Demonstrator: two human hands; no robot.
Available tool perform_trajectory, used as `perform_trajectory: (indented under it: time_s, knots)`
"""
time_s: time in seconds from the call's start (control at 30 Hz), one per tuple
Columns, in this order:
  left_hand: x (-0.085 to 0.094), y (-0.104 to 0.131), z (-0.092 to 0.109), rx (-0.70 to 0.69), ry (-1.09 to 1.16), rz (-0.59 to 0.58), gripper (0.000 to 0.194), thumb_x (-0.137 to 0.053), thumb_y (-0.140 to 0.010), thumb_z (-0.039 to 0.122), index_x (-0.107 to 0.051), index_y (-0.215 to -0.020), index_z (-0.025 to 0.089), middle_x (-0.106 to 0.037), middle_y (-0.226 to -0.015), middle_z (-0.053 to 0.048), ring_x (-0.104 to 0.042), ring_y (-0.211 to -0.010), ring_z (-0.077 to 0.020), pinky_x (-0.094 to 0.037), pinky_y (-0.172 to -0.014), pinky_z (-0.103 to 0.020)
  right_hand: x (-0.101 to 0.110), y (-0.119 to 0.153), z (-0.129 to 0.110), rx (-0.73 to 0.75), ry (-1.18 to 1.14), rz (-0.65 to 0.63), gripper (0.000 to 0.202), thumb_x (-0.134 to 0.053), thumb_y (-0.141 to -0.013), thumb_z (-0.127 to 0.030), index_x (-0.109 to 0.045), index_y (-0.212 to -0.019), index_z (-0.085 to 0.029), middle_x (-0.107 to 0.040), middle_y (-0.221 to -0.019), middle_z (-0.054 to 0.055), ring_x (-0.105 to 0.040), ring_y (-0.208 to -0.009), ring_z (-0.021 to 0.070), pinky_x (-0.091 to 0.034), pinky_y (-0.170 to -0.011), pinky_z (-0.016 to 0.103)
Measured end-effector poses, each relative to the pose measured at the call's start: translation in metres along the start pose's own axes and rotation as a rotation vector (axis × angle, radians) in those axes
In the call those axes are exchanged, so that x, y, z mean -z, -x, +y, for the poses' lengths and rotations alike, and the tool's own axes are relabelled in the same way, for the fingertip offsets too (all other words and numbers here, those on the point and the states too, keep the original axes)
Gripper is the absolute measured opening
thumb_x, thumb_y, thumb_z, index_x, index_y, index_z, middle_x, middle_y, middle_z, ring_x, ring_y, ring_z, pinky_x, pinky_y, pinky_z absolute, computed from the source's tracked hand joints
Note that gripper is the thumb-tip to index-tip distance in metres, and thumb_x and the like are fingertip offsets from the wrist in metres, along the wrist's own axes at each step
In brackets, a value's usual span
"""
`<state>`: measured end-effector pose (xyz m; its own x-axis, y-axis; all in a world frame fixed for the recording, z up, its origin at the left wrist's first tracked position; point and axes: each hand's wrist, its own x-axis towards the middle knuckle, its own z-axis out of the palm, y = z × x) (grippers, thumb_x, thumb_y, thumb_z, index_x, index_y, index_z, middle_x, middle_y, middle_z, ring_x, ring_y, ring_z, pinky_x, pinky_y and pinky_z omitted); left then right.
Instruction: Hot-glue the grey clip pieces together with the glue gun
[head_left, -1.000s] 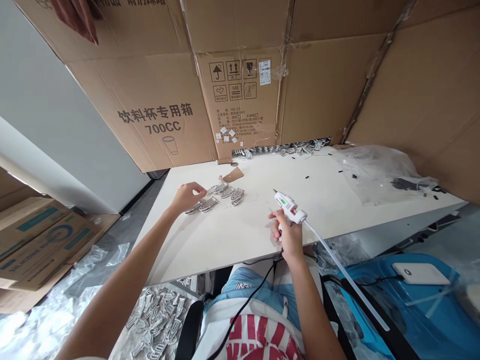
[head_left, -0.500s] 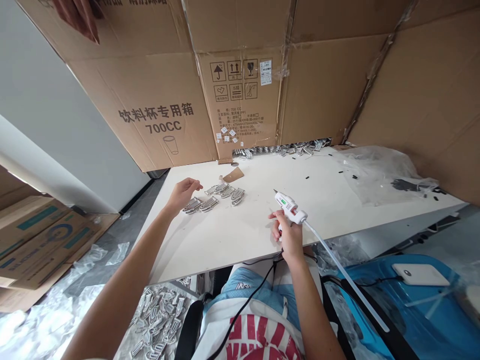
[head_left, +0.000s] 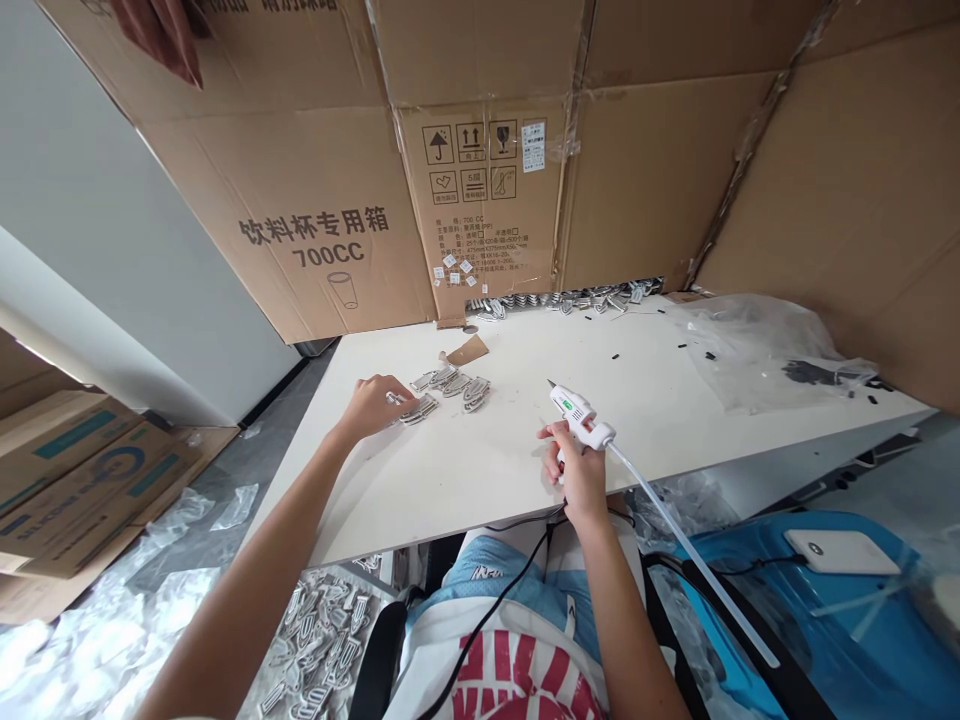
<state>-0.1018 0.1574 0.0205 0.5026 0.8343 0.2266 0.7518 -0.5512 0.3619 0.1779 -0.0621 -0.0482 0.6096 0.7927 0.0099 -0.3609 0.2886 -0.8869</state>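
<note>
My right hand (head_left: pixel 574 465) is wrapped round a white hot glue gun (head_left: pixel 576 408), whose dark nozzle points up and left over the white table (head_left: pixel 487 480). A long white glue stick (head_left: pixel 686 545) sticks out of the gun's back. On the left of the table, my left hand (head_left: pixel 375 405) bends its fingers down onto a flat silver-and-white piece (head_left: pixel 400 398) at the near end of a small group of similar pieces (head_left: pixel 450 380). My palm and fingers partly hide that piece.
Cardboard walls (head_left: pixel 480 60) enclose the table's back and right. A brown cardboard scrap (head_left: pixel 468 350) lies behind the pieces. Clear plastic bag (head_left: pixel 757 340) and small black bits are at right. More pieces fill a container (head_left: pixel 319 640) below; a black cable (head_left: pixel 495 610) crosses my lap.
My left hand has come down and slightly right from above the pieces, and its fingers now close at the nearest left ones. The right hand with the glue gun has hardly moved.
</note>
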Motion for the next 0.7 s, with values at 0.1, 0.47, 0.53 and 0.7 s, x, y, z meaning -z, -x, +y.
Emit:
perform_trajectory:
  time_s: [0.1, 0.47, 0.53, 0.7]
  knots:
    - [-0.003, 0.000, 0.000, -0.003, -0.024, 0.009, 0.033, -0.066, -0.084, 0.056, -0.080, -0.078, 0.027, -0.084, -0.103, -0.005, -0.075, -0.096, -0.0296, -0.046, -0.107, -0.046, 0.000, 0.000, 0.000, -0.001, -0.006, -0.004, 0.038, -0.084, -0.084, -0.052, -0.062, -0.086, -0.021, -0.073, -0.082, 0.000, -0.039, -0.037, 0.0026, -0.032, -0.035, 0.020]
    - [0.001, 0.021, 0.041, 0.021, 0.090, 0.156, 0.032, -0.064, -0.092, 0.053, -0.074, -0.082, 0.025, -0.082, -0.096, -0.006, -0.073, -0.091, -0.0261, -0.053, -0.084, -0.036, 0.000, 0.000, -0.001, -0.020, -0.016, -0.003, 0.037, -0.084, -0.084, -0.051, -0.063, -0.086, -0.021, -0.073, -0.080, 0.001, -0.037, -0.038, 0.0034, -0.032, -0.036, 0.020]
    - [0.000, 0.039, 0.071, -0.035, 0.174, 0.135, 0.034, -0.065, -0.095, 0.054, -0.071, -0.079, 0.024, -0.080, -0.092, -0.004, -0.072, -0.089, -0.0240, -0.054, -0.083, -0.035, -0.001, 0.002, -0.003, -0.031, -0.019, -0.009, 0.038, -0.084, -0.083, -0.052, -0.064, -0.085, -0.021, -0.070, -0.074, 0.000, -0.036, -0.039, 0.0044, -0.031, -0.036, 0.021]
    - [-0.017, 0.089, 0.150, -0.214, 0.473, -0.040, 0.018, -0.071, -0.097, 0.043, -0.075, -0.099, 0.026, -0.080, -0.097, -0.003, -0.074, -0.089, -0.0208, -0.060, -0.084, -0.034, -0.014, 0.020, -0.003, -0.091, -0.046, -0.073, 0.040, -0.078, -0.091, -0.058, -0.068, -0.084, -0.020, -0.042, -0.049, -0.009, -0.035, -0.041, 0.0096, -0.033, -0.041, 0.023]
